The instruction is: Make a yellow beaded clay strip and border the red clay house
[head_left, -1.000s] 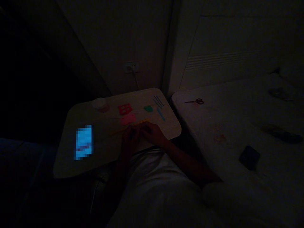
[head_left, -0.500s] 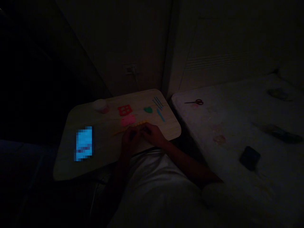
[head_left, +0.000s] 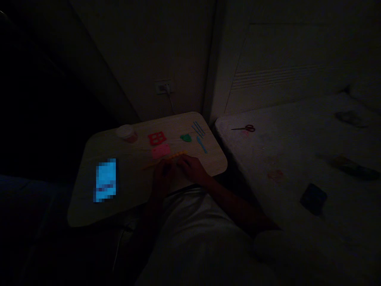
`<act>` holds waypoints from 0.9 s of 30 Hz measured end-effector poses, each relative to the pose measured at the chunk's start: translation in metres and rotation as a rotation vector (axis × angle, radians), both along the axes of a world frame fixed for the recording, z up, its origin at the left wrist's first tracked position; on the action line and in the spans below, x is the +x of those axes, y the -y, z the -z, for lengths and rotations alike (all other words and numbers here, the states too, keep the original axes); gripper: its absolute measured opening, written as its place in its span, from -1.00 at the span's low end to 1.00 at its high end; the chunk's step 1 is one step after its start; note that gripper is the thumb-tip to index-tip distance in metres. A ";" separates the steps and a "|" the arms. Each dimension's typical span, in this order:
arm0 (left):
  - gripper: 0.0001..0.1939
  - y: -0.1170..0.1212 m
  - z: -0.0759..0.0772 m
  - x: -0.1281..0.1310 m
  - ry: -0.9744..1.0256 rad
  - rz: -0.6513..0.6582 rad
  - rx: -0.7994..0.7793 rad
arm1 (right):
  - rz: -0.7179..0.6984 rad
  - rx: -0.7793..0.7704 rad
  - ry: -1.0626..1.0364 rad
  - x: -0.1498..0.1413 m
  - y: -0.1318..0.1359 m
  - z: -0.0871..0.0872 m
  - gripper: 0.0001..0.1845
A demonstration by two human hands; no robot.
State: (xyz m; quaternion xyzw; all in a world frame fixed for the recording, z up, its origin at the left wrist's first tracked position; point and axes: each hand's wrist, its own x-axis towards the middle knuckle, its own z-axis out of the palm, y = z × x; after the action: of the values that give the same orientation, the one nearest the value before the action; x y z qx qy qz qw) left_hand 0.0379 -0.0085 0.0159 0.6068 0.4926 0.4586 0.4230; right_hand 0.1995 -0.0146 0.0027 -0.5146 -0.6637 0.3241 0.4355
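Note:
In dim light, my left hand (head_left: 163, 171) and my right hand (head_left: 190, 166) are close together over the front of a small table (head_left: 131, 194). Their fingers are curled inward, and whatever they hold is too dark to make out. Just beyond the fingertips lies a bumpy orange-yellow strip (head_left: 178, 154); a thin orange stick (head_left: 148, 166) points out left of my left hand. Farther back are a pink flat piece (head_left: 161, 151) and a red frame (head_left: 156, 138) with square openings. A green piece (head_left: 186, 138) rests to their right.
A lidded tub (head_left: 127, 134) stands at the table's back left, behind a glowing blurred screen (head_left: 105, 180). Thin blue sticks (head_left: 198, 129) and a blue knife-like tool (head_left: 201, 145) lie at right. Scissors (head_left: 244, 128) and a dark square object (head_left: 313, 198) lie on the pale surface beside the table.
My hands have drawn slightly apart, the right one shifting a little to the right. The other things on the table keep their places.

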 end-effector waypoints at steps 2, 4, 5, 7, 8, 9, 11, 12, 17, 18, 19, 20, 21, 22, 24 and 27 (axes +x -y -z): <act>-0.85 0.001 -0.003 0.000 -0.007 0.002 0.002 | 0.006 -0.001 -0.013 0.000 0.000 0.000 -0.72; -0.85 0.001 -0.003 0.001 -0.010 -0.007 -0.003 | 0.006 -0.004 -0.046 0.000 0.001 -0.001 -0.76; -0.85 0.001 -0.003 0.001 -0.008 -0.011 -0.007 | 0.002 -0.005 -0.070 0.000 0.001 -0.002 -0.78; -0.83 0.001 -0.003 0.001 0.001 -0.011 -0.012 | -0.008 0.004 -0.118 0.001 0.002 -0.002 -0.80; -0.83 0.001 -0.003 0.000 0.002 -0.007 -0.011 | -0.014 0.015 -0.132 0.001 0.002 -0.002 -0.79; -0.83 0.001 -0.003 0.000 0.002 -0.002 -0.007 | -0.015 0.032 -0.139 0.001 0.001 -0.001 -0.78; -0.85 0.002 -0.004 0.000 -0.005 0.001 0.001 | -0.012 0.075 -0.136 0.002 0.001 0.000 -0.77; -0.86 0.002 -0.004 0.000 -0.011 -0.001 0.004 | -0.011 0.096 -0.131 0.002 0.000 0.001 -0.77; -0.85 0.001 -0.004 0.001 -0.007 -0.010 -0.001 | -0.033 0.126 -0.121 0.002 -0.001 0.003 -0.76; -0.84 0.001 -0.003 0.001 -0.003 -0.014 0.002 | -0.037 0.117 -0.126 0.002 -0.001 0.004 -0.77; -0.83 0.001 -0.003 0.001 0.000 -0.017 0.005 | -0.040 0.108 -0.133 0.002 -0.001 0.004 -0.77; -0.83 0.001 -0.003 0.001 0.003 -0.019 0.007 | -0.042 0.101 -0.139 0.002 -0.001 0.004 -0.78; -0.83 0.001 -0.003 0.001 0.004 -0.020 0.009 | -0.039 0.095 -0.144 0.002 -0.001 0.004 -0.78; -0.83 0.001 -0.003 0.001 0.004 -0.019 0.010 | -0.032 0.087 -0.142 0.001 -0.001 0.004 -0.78; -0.84 0.001 -0.003 0.001 -0.002 -0.025 0.009 | -0.004 0.066 -0.123 0.001 0.000 0.003 -0.77; -0.84 0.001 -0.003 0.000 -0.007 -0.041 0.000 | 0.027 0.031 -0.089 0.000 0.001 0.002 -0.74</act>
State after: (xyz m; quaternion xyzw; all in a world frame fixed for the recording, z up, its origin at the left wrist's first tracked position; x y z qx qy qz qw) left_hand 0.0378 -0.0099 0.0189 0.5984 0.5063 0.4650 0.4116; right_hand 0.2000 -0.0152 0.0006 -0.5017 -0.6414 0.3307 0.4769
